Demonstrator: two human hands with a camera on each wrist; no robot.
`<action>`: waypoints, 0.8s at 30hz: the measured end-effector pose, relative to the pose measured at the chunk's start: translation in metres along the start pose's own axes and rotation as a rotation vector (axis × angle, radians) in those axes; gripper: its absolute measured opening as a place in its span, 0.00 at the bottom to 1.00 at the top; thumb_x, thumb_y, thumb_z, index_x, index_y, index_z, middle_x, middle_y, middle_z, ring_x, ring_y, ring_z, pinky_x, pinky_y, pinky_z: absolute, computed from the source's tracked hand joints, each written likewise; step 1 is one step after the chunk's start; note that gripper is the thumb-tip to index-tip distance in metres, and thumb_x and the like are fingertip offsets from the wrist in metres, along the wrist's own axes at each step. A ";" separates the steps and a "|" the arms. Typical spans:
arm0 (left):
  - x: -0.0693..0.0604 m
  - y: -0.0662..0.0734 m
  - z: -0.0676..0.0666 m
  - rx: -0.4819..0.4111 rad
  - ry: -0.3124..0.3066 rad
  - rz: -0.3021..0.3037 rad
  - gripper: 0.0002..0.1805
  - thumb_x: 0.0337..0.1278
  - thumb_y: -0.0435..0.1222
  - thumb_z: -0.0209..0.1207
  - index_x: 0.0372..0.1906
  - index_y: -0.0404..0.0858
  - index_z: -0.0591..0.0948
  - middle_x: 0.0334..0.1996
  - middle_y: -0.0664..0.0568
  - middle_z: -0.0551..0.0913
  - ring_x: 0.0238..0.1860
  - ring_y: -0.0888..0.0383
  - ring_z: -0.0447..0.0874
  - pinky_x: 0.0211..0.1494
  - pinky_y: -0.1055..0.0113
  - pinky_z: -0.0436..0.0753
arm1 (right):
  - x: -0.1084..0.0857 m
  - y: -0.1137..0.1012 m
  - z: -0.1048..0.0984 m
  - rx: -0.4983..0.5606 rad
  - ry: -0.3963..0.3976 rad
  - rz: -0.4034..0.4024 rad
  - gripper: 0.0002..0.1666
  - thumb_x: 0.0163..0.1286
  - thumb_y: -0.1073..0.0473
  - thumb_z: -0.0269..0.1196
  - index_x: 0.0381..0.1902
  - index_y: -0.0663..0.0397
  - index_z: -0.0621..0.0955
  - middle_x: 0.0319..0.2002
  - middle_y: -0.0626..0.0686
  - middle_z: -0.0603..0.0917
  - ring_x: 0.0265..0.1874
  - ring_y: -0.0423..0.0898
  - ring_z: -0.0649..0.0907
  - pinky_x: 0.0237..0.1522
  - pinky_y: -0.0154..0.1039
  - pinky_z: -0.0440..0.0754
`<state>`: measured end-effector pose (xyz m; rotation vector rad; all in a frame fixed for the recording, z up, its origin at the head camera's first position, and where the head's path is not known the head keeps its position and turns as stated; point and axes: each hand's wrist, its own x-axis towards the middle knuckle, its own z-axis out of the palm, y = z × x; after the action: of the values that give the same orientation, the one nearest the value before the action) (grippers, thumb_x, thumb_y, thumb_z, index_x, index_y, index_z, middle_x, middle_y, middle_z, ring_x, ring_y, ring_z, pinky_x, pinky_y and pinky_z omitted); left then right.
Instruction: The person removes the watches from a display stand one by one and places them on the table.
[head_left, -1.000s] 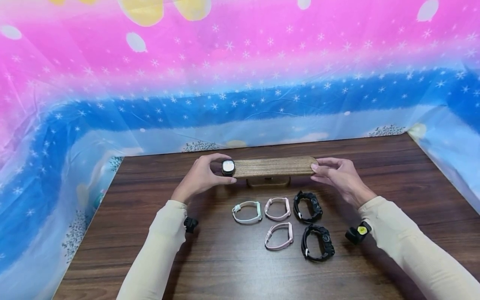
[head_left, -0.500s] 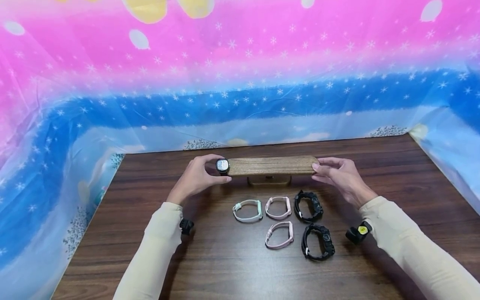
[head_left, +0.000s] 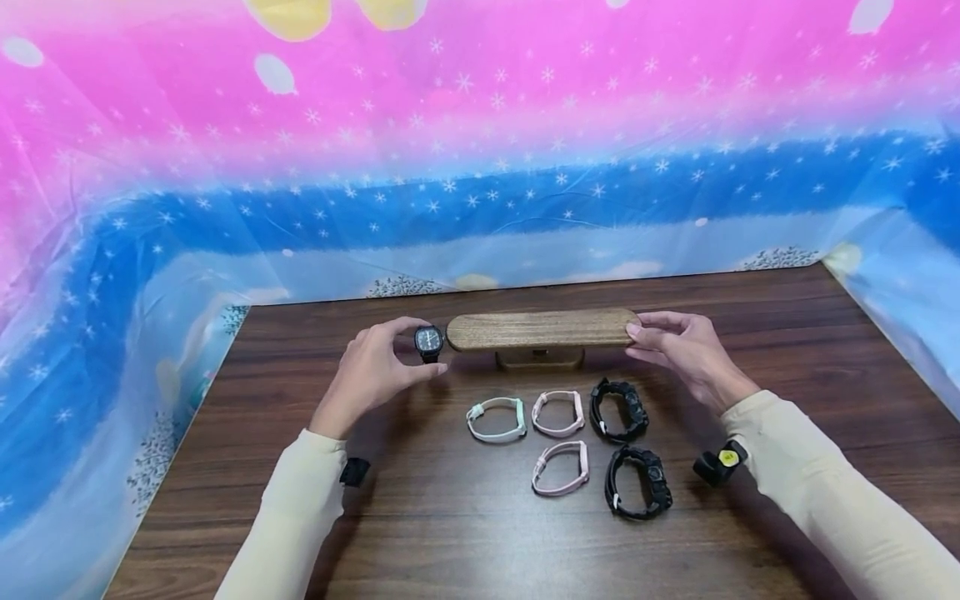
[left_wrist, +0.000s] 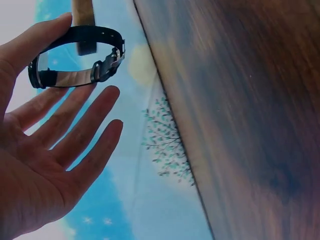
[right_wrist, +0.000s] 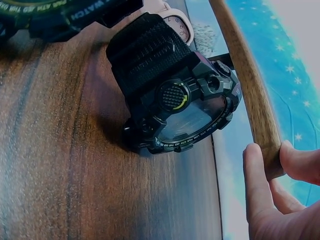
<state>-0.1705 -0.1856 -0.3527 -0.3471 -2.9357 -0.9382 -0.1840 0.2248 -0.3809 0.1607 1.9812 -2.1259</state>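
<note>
My left hand (head_left: 367, 367) holds a black wristwatch (head_left: 429, 339) between thumb and fingers, just off the left end of a wooden display bar (head_left: 540, 330). In the left wrist view the watch's strap (left_wrist: 95, 34) is buckled into a loop, with the thumb against its upper side and the fingers below. At the bar's other end, my right hand (head_left: 693, 354) pinches the tip; the right wrist view shows the thumb on one face and fingers on the other. The bar stands on a low wooden base (head_left: 540, 358).
In front of the bar lie several watches: one mint (head_left: 497, 421), pink ones (head_left: 558, 414) (head_left: 561, 469), and chunky black ones (head_left: 618, 411) (head_left: 638, 483). All rest on a dark wooden table (head_left: 465, 542). A patterned cloth (head_left: 480, 192) hangs behind it.
The watch in my left hand has slid leftward off the bar's end, baring its rounded tip. The left hand has moved left and slightly down. My right hand keeps its pinch on the bar.
</note>
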 end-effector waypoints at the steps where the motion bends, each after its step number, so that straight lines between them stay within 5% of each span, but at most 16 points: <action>1: -0.003 0.002 0.000 0.014 0.005 0.004 0.34 0.46 0.52 0.77 0.60 0.45 0.82 0.49 0.50 0.87 0.52 0.46 0.83 0.54 0.47 0.80 | 0.000 0.000 0.000 -0.002 -0.001 0.001 0.39 0.71 0.67 0.65 0.72 0.76 0.61 0.53 0.58 0.75 0.41 0.44 0.88 0.58 0.39 0.83; 14: -0.052 0.026 0.010 0.165 -0.028 0.130 0.30 0.41 0.49 0.80 0.52 0.43 0.85 0.42 0.51 0.88 0.40 0.52 0.88 0.37 0.54 0.87 | 0.000 0.001 0.000 -0.012 -0.006 0.008 0.39 0.71 0.66 0.66 0.72 0.75 0.62 0.55 0.59 0.73 0.43 0.45 0.88 0.58 0.39 0.83; 20: -0.064 0.040 0.021 0.228 -0.070 0.180 0.29 0.36 0.48 0.82 0.48 0.42 0.86 0.37 0.57 0.85 0.29 0.62 0.81 0.30 0.64 0.82 | 0.001 0.001 0.000 0.009 -0.006 -0.003 0.38 0.71 0.66 0.66 0.71 0.77 0.62 0.53 0.58 0.75 0.41 0.44 0.88 0.58 0.39 0.83; 24: -0.070 0.047 0.031 0.288 -0.097 0.231 0.28 0.36 0.49 0.81 0.46 0.42 0.86 0.36 0.57 0.85 0.30 0.60 0.82 0.30 0.62 0.84 | 0.002 0.001 -0.001 0.038 -0.011 -0.005 0.38 0.70 0.67 0.66 0.70 0.77 0.62 0.49 0.55 0.78 0.40 0.45 0.88 0.57 0.40 0.83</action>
<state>-0.0913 -0.1448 -0.3588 -0.7127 -2.9710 -0.4760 -0.1855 0.2259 -0.3826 0.1502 1.9380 -2.1646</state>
